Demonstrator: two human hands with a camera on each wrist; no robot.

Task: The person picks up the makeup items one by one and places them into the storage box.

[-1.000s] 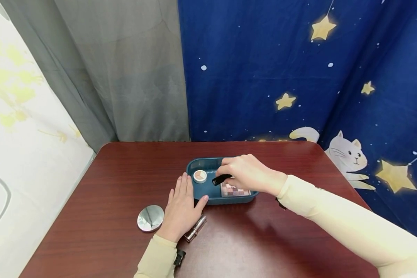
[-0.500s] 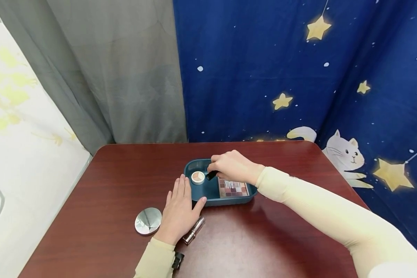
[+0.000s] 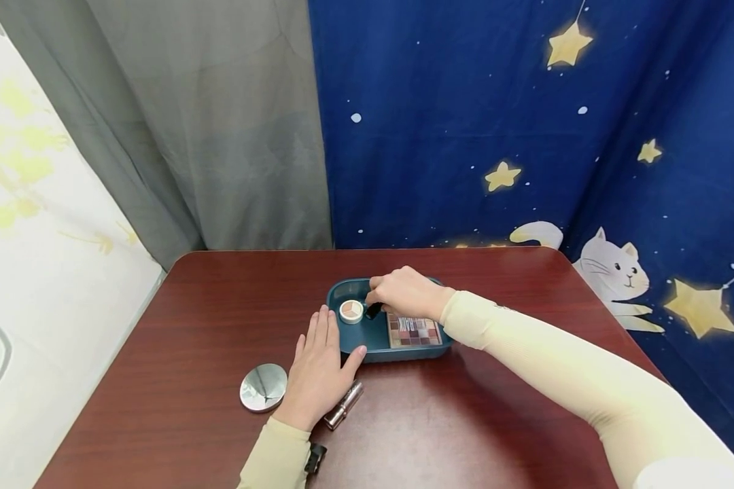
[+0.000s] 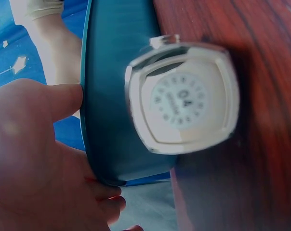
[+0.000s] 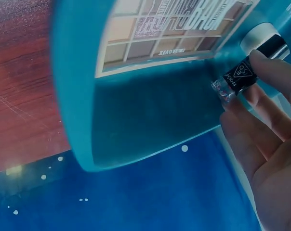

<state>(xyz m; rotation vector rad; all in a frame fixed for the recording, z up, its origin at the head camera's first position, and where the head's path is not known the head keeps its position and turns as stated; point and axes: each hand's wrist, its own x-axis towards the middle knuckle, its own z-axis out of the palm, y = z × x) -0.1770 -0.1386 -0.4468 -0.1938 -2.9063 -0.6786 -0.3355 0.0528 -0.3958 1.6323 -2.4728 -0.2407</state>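
My right hand (image 3: 408, 292) is over the blue-green tray (image 3: 367, 336), pinching a small black cosmetic tube (image 5: 242, 74) with a clear, glittery end between thumb and fingers. In the right wrist view the tube is held at a slant inside the tray, near a round white pot. That pot (image 3: 351, 312), with three cream colours, sits at the tray's left end. To the right lies an eyeshadow palette (image 3: 413, 331), partly behind my right wrist. My left hand (image 3: 319, 363) lies with straight fingers along the tray's left end, its thumb by the front rim.
A metallic lipstick (image 3: 344, 406) lies beside my left thumb, its base (image 4: 184, 101) marked 04 in the left wrist view. Left of that hand is a round mirror (image 3: 264, 388). Behind the reddish wooden table (image 3: 257, 292) hang a grey and a blue curtain.
My right hand has shifted left inside the tray with the black tube, bringing it close to the round pot and uncovering more of the palette. The left hand keeps its place.
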